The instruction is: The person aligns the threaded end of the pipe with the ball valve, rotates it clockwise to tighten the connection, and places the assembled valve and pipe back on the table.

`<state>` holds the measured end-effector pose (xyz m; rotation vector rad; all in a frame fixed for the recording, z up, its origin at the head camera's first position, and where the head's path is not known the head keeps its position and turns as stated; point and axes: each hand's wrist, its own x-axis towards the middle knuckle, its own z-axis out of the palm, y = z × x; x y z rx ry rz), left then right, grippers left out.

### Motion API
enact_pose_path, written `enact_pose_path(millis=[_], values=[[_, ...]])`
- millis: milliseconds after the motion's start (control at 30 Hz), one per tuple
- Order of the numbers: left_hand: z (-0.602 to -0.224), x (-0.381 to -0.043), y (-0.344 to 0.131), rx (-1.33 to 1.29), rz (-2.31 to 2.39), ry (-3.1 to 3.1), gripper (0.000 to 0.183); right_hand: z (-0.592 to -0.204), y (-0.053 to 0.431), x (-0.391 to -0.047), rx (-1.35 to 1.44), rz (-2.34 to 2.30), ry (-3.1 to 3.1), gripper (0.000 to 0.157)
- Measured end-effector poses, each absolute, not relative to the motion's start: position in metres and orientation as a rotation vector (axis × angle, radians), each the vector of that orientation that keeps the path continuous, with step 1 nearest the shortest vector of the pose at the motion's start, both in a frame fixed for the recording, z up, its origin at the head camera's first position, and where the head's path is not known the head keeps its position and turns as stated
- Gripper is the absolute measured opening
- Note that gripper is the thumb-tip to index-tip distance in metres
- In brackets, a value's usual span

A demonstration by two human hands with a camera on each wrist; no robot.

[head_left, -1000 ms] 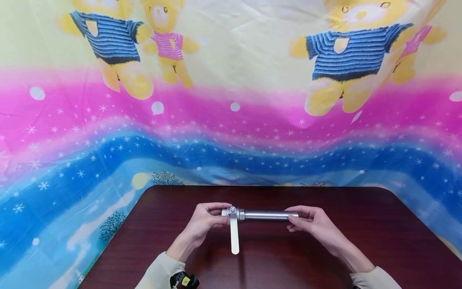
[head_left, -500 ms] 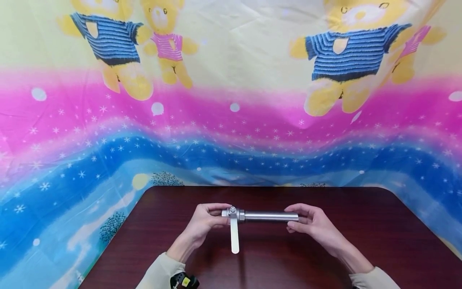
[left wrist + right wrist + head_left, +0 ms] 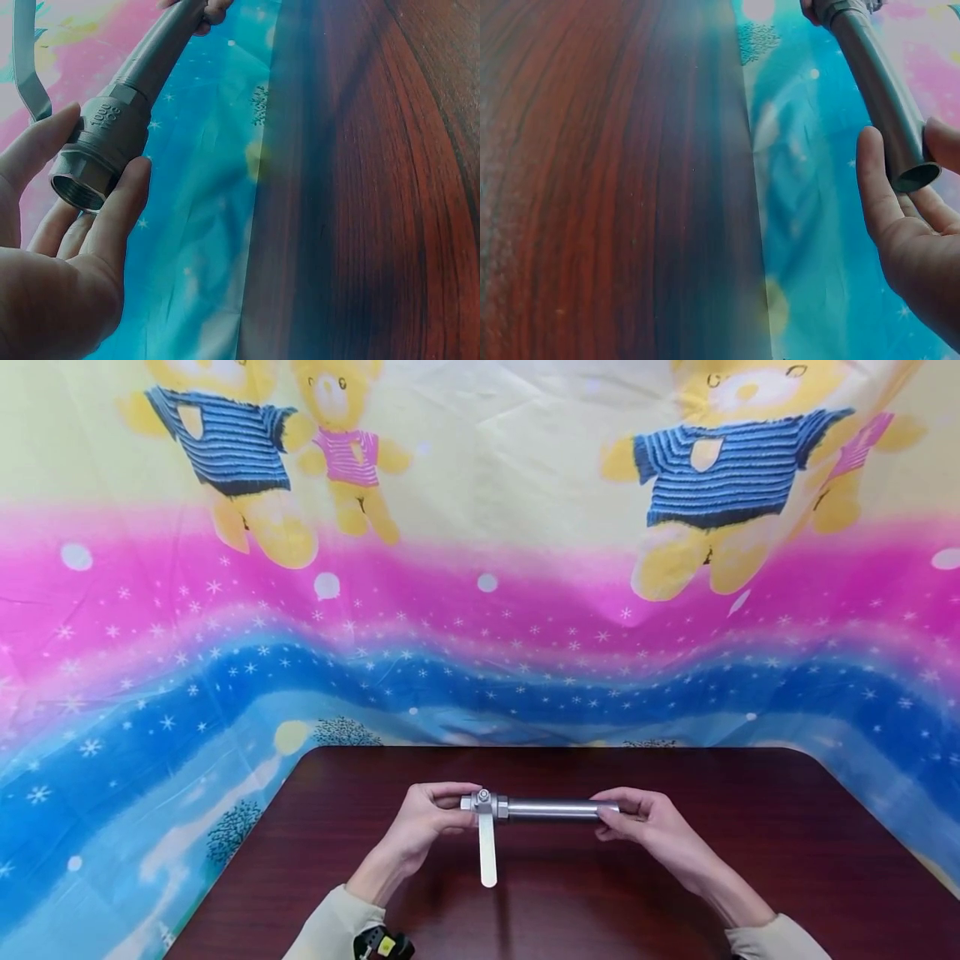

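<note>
A metal ball valve [image 3: 487, 802] with a flat lever handle [image 3: 487, 852] is joined at its right to a straight steel pipe [image 3: 558, 809]. My left hand [image 3: 423, 822] grips the valve body at its left end, thumb and fingers on either side. In the left wrist view the threaded open end of the valve [image 3: 82, 187] faces the palm, and raised lettering shows on the body. My right hand [image 3: 648, 818] pinches the free end of the pipe between thumb and fingers; the right wrist view shows the hollow pipe end [image 3: 917, 177]. The lever points toward the person.
Valve and pipe are held level over a dark red-brown wooden table [image 3: 600, 902]. Behind the table hangs a printed cloth [image 3: 487, 610] with bears and snowflakes. A black band [image 3: 384, 942] is on the left wrist by the pale sleeve.
The right thumb came off the pipe end half a second ago and is back on it now. The left hand and the valve stay in place.
</note>
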<state>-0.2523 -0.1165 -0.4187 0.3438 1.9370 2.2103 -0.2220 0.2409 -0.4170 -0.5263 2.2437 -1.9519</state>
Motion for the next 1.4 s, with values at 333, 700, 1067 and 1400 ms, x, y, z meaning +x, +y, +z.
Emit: enact_pose_path(millis=[333,700,1067,1400], values=[[-0.4183,-0.2518,-0.1163,0.346,2.214,1.933,0.05,-0.416,0.2397,-0.222,-0.516,-1.955,2.259,0.043],[-0.4166,-0.252,-0.1167,0.351,2.215,1.934,0.05,-0.4131,0.2404,-0.2223,-0.54,-1.976,2.238,0.042],[-0.4158,-0.2514,-0.1181,0.337,2.217,1.927,0.047,-0.4097,0.2386,-0.2216,-0.531,-1.958,2.258,0.047],[-0.4153,-0.2518,-0.1185,0.35,2.207,1.932,0.052,-0.4118,0.2364,-0.2222,-0.558,-2.014,2.239,0.045]])
